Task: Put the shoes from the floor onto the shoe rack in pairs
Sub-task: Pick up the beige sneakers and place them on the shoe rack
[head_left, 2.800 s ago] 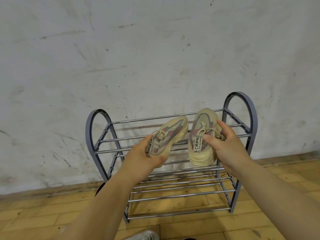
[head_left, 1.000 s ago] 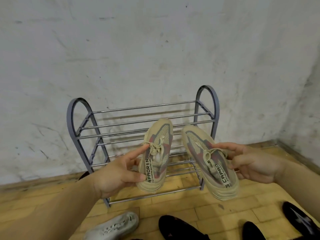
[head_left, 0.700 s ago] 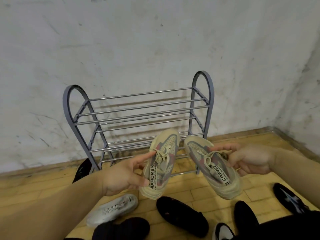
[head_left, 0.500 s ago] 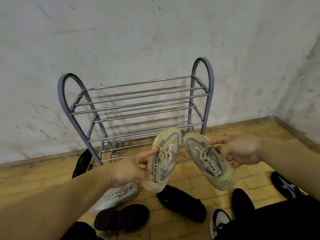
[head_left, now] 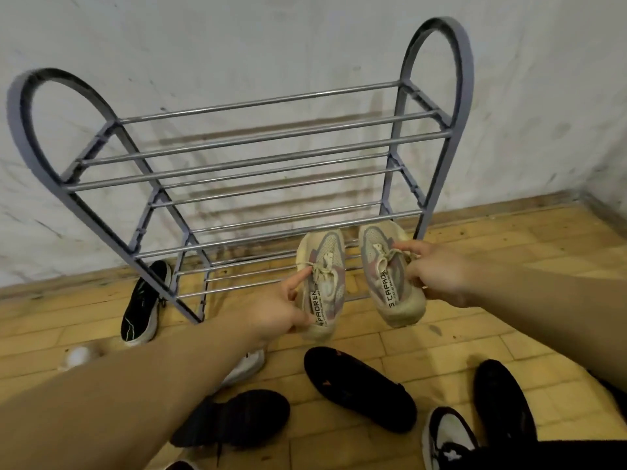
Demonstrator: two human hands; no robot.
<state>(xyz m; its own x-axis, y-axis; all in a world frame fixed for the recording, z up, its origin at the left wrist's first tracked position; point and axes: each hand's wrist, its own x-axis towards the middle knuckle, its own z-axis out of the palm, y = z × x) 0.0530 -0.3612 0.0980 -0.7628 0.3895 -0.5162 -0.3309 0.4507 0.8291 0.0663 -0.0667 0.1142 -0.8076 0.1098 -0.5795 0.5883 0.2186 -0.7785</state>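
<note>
Sneakers in beige mesh, one to each hand, hang in the air low in front of the shoe rack (head_left: 258, 137), above the floor (head_left: 529, 266). Both have knit uppers with pinkish-grey panels, pale laces, chunky cream soles and a white tongue strip with black lettering. The left sneaker (head_left: 322, 283) sits in the left hand (head_left: 274, 310): the thumb presses its heel end and the forefinger stretches up to the laces. The right hand (head_left: 434, 273) curls its fingers round the outer edge of the right sneaker (head_left: 390, 273) at the lacing. Both lie uppers up, toes toward the rack and wall (head_left: 237, 45), heels toward the person; their long axes run front to back, near parallel, with the right one's heel swung a little outward. Whether the toes touch the lowest rails cannot be told.

The rack is thin round metal bars between two arched grey-blue end frames. Wood blocks pave the floor, where dark shoes lie scattered – a black trainer (head_left: 142, 300) beside the rack's left foot, a black slip-on (head_left: 359, 388) nearer the person.
</note>
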